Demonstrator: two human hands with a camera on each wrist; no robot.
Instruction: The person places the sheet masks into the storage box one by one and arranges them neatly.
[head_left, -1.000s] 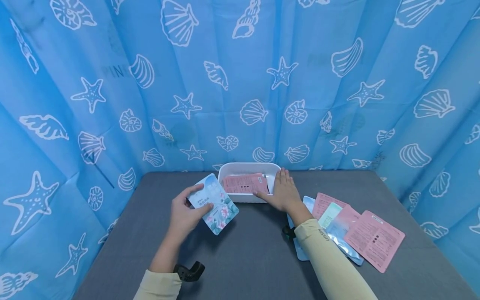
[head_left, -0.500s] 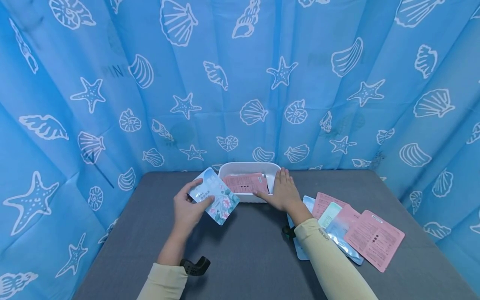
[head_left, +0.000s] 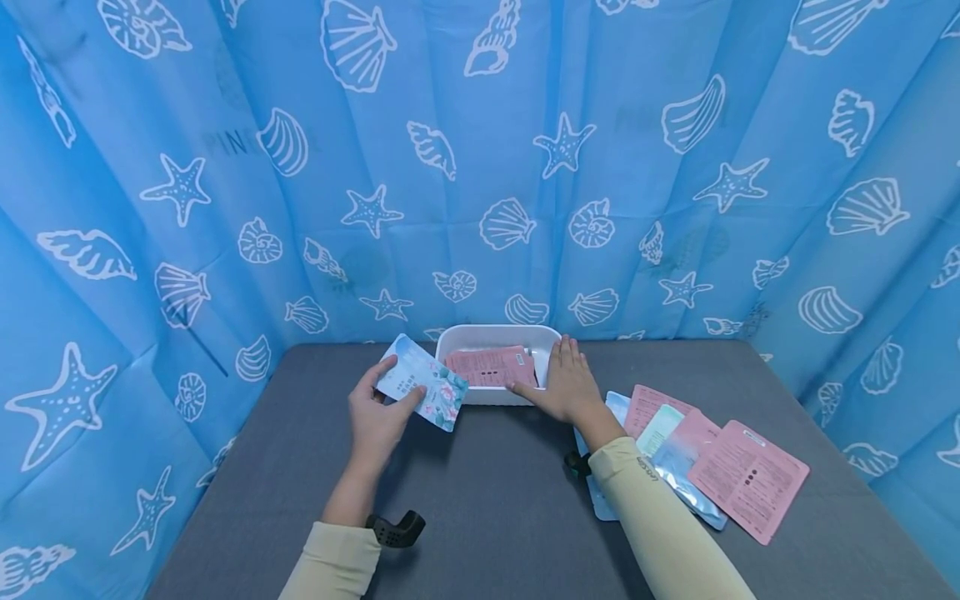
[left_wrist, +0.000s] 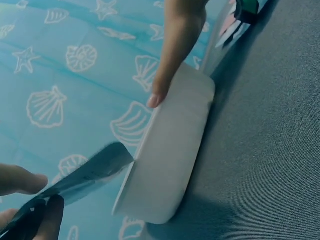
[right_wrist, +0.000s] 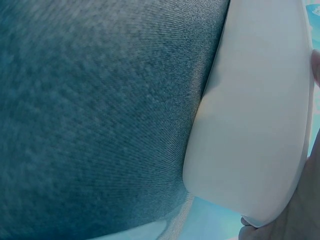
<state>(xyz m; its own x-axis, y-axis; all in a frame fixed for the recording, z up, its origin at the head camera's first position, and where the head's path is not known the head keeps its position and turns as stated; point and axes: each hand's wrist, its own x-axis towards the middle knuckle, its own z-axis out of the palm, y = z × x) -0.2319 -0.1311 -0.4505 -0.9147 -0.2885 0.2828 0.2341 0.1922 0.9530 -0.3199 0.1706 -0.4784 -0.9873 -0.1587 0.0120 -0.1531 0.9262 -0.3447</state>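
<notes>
My left hand point(head_left: 378, 421) pinches a blue, flower-printed sheet mask packet point(head_left: 423, 383) between thumb and fingers, tilted in the air at the left end of a white plastic bin point(head_left: 495, 397). Seen from the left wrist, the packet point(left_wrist: 100, 170) is nearly edge-on, its far corner close to the bin's rim. Pink packets point(head_left: 491, 367) lie inside the bin. At the bin's right end rests my right hand point(head_left: 566, 383), its fingers straight along the side and the thumb on the front rim. The right wrist view shows the bin's outer wall point(right_wrist: 255, 120).
Right of the bin, several pink, blue and green packets point(head_left: 750, 479) lie fanned and overlapping, partly hidden by the right forearm. A grey cloth covers the table point(head_left: 487, 500). Behind it hangs a blue curtain point(head_left: 480, 167) with white shell prints.
My left hand has moved slightly forward with the packet, which has turned so that its lower corner points more to the right. The right hand and bin stay put.
</notes>
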